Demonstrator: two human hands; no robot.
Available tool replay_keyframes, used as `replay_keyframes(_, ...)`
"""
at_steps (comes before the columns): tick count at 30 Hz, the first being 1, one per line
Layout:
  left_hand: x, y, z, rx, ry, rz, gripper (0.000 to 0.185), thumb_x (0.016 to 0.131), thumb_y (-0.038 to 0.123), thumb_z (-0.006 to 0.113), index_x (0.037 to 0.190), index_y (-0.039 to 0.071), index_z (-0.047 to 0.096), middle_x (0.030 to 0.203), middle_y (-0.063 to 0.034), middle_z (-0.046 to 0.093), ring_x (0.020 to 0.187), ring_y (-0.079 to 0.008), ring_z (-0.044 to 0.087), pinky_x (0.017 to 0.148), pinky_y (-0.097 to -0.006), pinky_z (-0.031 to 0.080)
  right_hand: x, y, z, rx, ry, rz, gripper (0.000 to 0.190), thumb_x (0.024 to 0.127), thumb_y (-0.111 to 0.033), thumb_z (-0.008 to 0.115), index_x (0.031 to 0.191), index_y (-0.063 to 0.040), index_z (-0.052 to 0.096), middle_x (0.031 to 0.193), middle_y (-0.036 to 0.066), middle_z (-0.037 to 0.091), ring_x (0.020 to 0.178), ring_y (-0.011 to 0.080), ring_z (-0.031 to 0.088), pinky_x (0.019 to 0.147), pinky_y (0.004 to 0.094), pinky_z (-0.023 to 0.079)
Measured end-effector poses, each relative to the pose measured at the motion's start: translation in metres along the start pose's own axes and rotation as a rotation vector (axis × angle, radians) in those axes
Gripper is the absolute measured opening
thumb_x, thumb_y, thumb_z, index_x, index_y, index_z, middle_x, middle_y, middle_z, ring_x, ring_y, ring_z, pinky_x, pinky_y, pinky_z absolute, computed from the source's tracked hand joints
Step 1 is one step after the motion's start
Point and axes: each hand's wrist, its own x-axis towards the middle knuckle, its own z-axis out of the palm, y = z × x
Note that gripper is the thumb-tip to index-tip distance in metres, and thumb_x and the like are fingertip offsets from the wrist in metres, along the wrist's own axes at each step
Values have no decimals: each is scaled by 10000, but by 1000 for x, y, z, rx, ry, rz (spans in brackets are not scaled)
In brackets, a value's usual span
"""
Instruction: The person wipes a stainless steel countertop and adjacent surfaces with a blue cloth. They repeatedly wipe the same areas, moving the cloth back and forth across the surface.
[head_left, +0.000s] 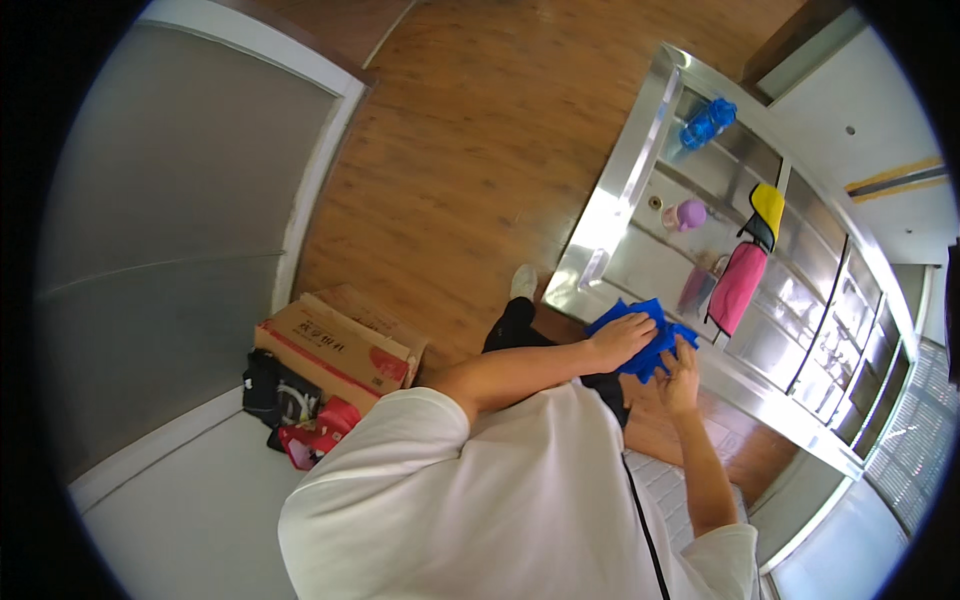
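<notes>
A bright blue cloth (646, 363) is bunched between my two hands, beside the near corner of a metal-framed glass table. My left hand (624, 341) lies over the cloth's middle, fingers pressed on it. At the cloth's right edge, my right hand (679, 375) has its fingers bent around a fold. On the table lie a pink pouch (738, 289) and, touching its far end, a yellow and black pouch (765, 214). A cup with a purple lid (686, 215) and a blue plastic bottle (707, 124) are farther off.
The glass table's metal frame (611, 214) stands ahead and to the right. Cardboard boxes (337, 345), a black bag (264, 386) and a red bag (330, 427) sit on the left by a framed panel (187, 150). My foot (524, 283) rests on the wooden floor (457, 150).
</notes>
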Motion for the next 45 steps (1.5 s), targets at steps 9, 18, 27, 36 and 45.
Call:
replay_keyframes(9,-52,-180,-151,-79,-123,295,522,763,99,803,1264,4,691,1287,-150,641,1296,-369,597,1093,-440,531,123,-165,114,54,177,101,291,799,-153,847,1049,-36,754,1186,248,595,1145,482,573,1006,548,510)
replay_keyframes(18,-25,-179,-99,-189,-336,316,168,989,196,603,1047,50,660,1095,-170,637,1077,-387,649,933,-479,553,78,-163,101,-37,142,103,470,874,-240,827,1286,-33,736,1475,270,559,1396,500,506,1201,566,421)
replay_keyframes(27,-2,-198,-168,197,-360,512,313,981,149,626,1209,-35,736,1406,-167,615,1401,-362,543,1150,-409,502,148,-190,139,28,484,244,272,796,-250,885,922,-29,788,1141,218,627,1083,437,604,935,531,517)
replay_keyframes(36,1,-179,-151,34,-664,654,336,893,44,672,1200,-85,717,1475,-241,598,1446,-423,538,1205,-460,476,91,-211,147,-13,380,360,494,837,-243,831,1229,43,740,1507,297,555,1515,434,439,1303,590,272)
replay_keyframes(45,179,-276,-189,-154,-824,821,566,857,-18,663,1419,41,655,1523,-184,597,1450,-383,546,1220,-440,463,247,-233,135,-61,589,833,684,830,-210,853,1425,28,618,1447,283,577,1276,459,576,1115,509,496)
